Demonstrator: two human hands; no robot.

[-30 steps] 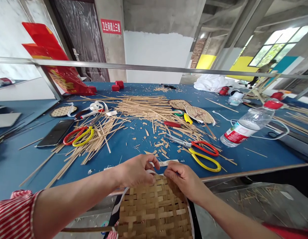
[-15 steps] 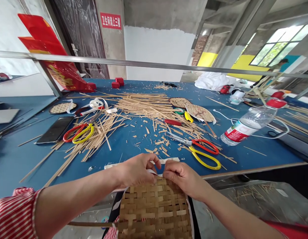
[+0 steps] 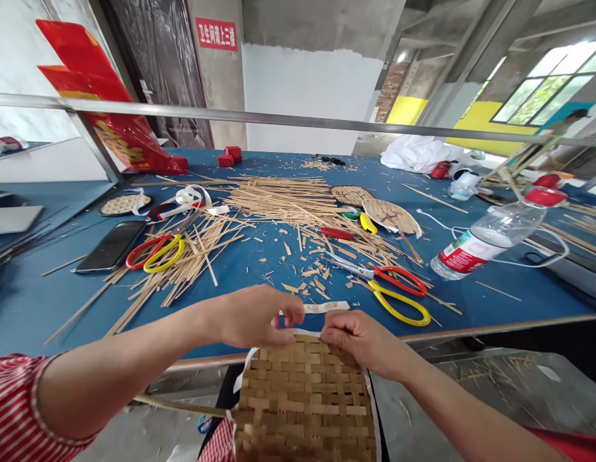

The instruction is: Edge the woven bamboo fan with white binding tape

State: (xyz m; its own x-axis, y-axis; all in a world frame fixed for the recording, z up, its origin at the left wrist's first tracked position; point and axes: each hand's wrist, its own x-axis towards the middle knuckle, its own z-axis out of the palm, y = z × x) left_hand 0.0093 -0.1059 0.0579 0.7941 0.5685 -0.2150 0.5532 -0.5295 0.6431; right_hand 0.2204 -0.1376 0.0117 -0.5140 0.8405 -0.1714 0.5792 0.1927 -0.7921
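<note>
A woven bamboo panel (image 3: 307, 398) with white tape along its edges lies low in the centre, below the table's front edge. My right hand (image 3: 350, 335) pinches its top edge near the middle. My left hand (image 3: 263, 317) is at the top edge further left, its fingers curled and apart, with thumb and fingertips near the white-taped rim; a small white bit shows by the fingers. Just beyond the hands, a strip of white tape (image 3: 326, 307) lies on the table. A thin stick (image 3: 182, 406) extends left from the panel.
Red-and-yellow scissors (image 3: 398, 292) lie right of centre, another pair (image 3: 156, 252) at left beside a phone (image 3: 110, 247). Bamboo strips (image 3: 278, 199) cover the middle. A water bottle (image 3: 490, 240) leans at right. A metal rail (image 3: 298, 122) crosses behind; a person (image 3: 562, 125) is far right.
My left hand has moved left and slightly up along the panel's top edge, exposing more white-taped rim. My right hand keeps its pinch. The view has shifted slightly.
</note>
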